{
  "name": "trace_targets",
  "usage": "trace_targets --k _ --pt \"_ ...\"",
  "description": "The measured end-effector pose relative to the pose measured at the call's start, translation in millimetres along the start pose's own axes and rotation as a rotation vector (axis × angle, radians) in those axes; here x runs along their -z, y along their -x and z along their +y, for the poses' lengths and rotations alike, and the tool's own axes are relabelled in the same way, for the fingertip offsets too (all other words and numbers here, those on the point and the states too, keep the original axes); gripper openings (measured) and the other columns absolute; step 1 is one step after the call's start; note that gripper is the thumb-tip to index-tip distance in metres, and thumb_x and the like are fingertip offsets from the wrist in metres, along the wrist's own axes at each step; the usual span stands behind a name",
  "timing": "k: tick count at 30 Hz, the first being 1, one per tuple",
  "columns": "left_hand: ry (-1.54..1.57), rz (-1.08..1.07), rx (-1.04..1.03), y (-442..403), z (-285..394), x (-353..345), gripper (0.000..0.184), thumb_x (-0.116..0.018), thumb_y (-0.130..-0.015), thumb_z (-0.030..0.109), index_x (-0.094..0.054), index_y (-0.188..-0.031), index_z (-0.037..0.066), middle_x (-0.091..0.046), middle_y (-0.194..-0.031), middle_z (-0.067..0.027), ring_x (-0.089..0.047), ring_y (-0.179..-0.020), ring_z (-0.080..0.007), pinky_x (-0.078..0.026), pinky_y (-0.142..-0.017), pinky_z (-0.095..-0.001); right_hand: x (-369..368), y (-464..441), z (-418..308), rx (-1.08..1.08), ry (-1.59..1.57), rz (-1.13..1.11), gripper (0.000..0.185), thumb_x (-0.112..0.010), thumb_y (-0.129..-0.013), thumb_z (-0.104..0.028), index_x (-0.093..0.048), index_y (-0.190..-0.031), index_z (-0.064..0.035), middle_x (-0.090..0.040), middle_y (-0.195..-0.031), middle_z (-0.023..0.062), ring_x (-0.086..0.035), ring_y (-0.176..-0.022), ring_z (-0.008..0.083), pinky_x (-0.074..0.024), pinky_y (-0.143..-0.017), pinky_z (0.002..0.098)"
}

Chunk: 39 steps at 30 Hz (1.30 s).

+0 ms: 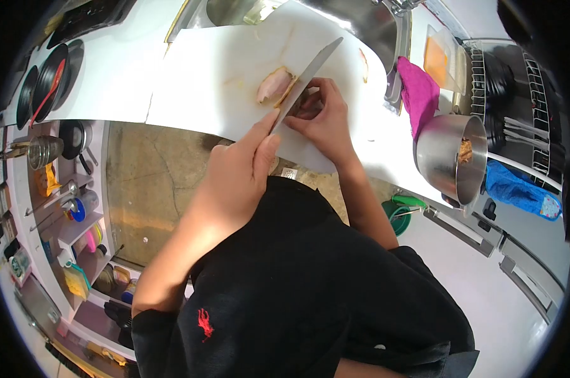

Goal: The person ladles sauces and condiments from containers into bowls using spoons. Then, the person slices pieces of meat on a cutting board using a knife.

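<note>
My left hand (238, 173) grips a knife (323, 58), its long blade slanting up to the right across a white cutting board (234, 53). Beside the blade on the left lies a pale pinkish piece with a yellow-brown edge, apparently meat (274, 86). On the blade's other side, my right hand (328, 123) curls its fingers around a darker piece of meat (307, 106), which they partly hide. The blade runs close to those fingertips. A thin brownish strip (364, 65) rests near the board's right side.
A sink (367, 22) lies behind the board. To the right are a magenta cloth (418, 91), a steel pot (439, 154) with brown food inside, and a dish rack (537, 94). Dark pans (48, 82) with a red utensil sit far left, above shelves (86, 230) of kitchenware.
</note>
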<state>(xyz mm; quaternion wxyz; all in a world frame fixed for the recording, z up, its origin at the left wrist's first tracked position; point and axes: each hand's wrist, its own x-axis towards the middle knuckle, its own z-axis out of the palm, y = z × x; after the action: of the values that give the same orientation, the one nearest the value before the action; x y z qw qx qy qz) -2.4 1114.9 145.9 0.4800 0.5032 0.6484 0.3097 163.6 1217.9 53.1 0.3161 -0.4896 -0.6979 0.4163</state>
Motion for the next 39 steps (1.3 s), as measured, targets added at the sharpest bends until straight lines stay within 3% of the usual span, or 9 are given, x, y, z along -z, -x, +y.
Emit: trace_targets --k 5,8,11,17,20,23,29,32,39 --pt "0.033 -0.024 0.128 22 1 9 0.037 -0.047 -0.101 0.02 -0.051 -0.135 0.007 -0.048 -0.063 -0.0243 -0.045 -0.051 -0.0327 -0.044 -0.056 -0.0371 1 1 -3 -0.041 0.015 -0.025 0.056 -0.085 -0.062 -0.004 -0.056 -0.111 0.0004 -0.059 -0.089 0.0042 -0.059 -0.078 0.0104 -0.0547 -0.068 0.0249" --pt "0.014 -0.031 0.201 43 -6 13 0.037 -0.047 -0.101 0.018 -0.05 -0.136 0.007 -0.048 -0.063 -0.0245 -0.043 -0.05 -0.0329 -0.044 -0.055 -0.036 -1 0 5 -0.007 -0.029 -0.003 0.058 -0.089 -0.056 -0.009 -0.058 -0.104 -0.0004 -0.057 -0.094 0.0073 -0.06 -0.074 0.0162 -0.0534 -0.066 0.0289" --pt "0.006 -0.047 0.195 42 -4 16 0.037 -0.047 -0.1 0.018 -0.05 -0.135 0.006 -0.048 -0.065 -0.0257 -0.045 -0.05 -0.036 -0.044 -0.055 -0.0357 1 1 4 0.007 0.014 -0.037 0.056 -0.085 -0.064 -0.005 -0.056 -0.112 0.0 -0.059 -0.089 0.0048 -0.058 -0.078 0.0101 -0.055 -0.068 0.0251" --pt "0.038 -0.004 0.05 3 -3 5 0.036 -0.048 -0.1 0.019 -0.051 -0.133 0.004 -0.048 -0.064 -0.0259 -0.047 -0.053 -0.0392 -0.044 -0.055 -0.037 3 -1 3 0.029 0.021 -0.053 0.056 -0.085 -0.064 -0.006 -0.056 -0.111 0.0006 -0.058 -0.086 0.0051 -0.059 -0.077 0.0101 -0.0549 -0.068 0.0256" --pt "0.05 -0.031 0.08 -8 1 2 0.036 -0.048 -0.101 0.02 -0.052 -0.132 0.004 -0.047 -0.064 -0.0257 -0.047 -0.053 -0.0397 -0.044 -0.056 -0.0385 1 -1 3 0.002 -0.018 -0.017 0.058 -0.089 -0.056 -0.01 -0.058 -0.105 0.0006 -0.057 -0.092 0.0074 -0.058 -0.074 0.0162 -0.0529 -0.066 0.0287" --pt "0.057 -0.02 0.102 4 -3 3 0.036 -0.048 -0.1 0.019 -0.051 -0.133 0.006 -0.048 -0.063 -0.0262 -0.048 -0.053 -0.0403 -0.045 -0.057 -0.0383 -1 0 4 -0.009 -0.02 -0.001 0.058 -0.089 -0.056 -0.01 -0.058 -0.104 0.0006 -0.057 -0.091 0.0074 -0.058 -0.073 0.0161 -0.0529 -0.066 0.0288" --pt "0.025 -0.066 0.233 30 -12 10 0.038 -0.046 -0.1 0.019 -0.05 -0.136 0.007 -0.049 -0.065 -0.0263 -0.048 -0.056 -0.0392 -0.047 -0.062 -0.035 -1 -1 2 -0.051 -0.058 -0.018 0.058 -0.088 -0.056 -0.009 -0.058 -0.104 0.0008 -0.057 -0.092 0.0083 -0.058 -0.073 0.0161 -0.0532 -0.063 0.0289" --pt "0.03 -0.013 0.079 13 -20 5 0.037 -0.046 -0.101 0.02 -0.05 -0.135 0.005 -0.05 -0.066 -0.0258 -0.049 -0.057 -0.0386 -0.046 -0.062 -0.035 0 -2 3 -0.048 -0.061 -0.018 0.057 -0.088 -0.056 -0.01 -0.058 -0.104 0.0009 -0.057 -0.092 0.0088 -0.059 -0.073 0.0164 -0.0536 -0.063 0.0294" --pt "0.033 -0.033 0.114 -7 -17 -5 0.037 -0.047 -0.101 0.02 -0.051 -0.133 0.002 -0.051 -0.068 -0.0256 -0.051 -0.056 -0.0369 -0.046 -0.061 -0.0354 0 -1 4 -0.017 -0.009 -0.024 0.055 -0.085 -0.06 -0.007 -0.058 -0.107 0.0007 -0.059 -0.091 0.0084 -0.06 -0.074 0.0152 -0.0542 -0.066 0.028"
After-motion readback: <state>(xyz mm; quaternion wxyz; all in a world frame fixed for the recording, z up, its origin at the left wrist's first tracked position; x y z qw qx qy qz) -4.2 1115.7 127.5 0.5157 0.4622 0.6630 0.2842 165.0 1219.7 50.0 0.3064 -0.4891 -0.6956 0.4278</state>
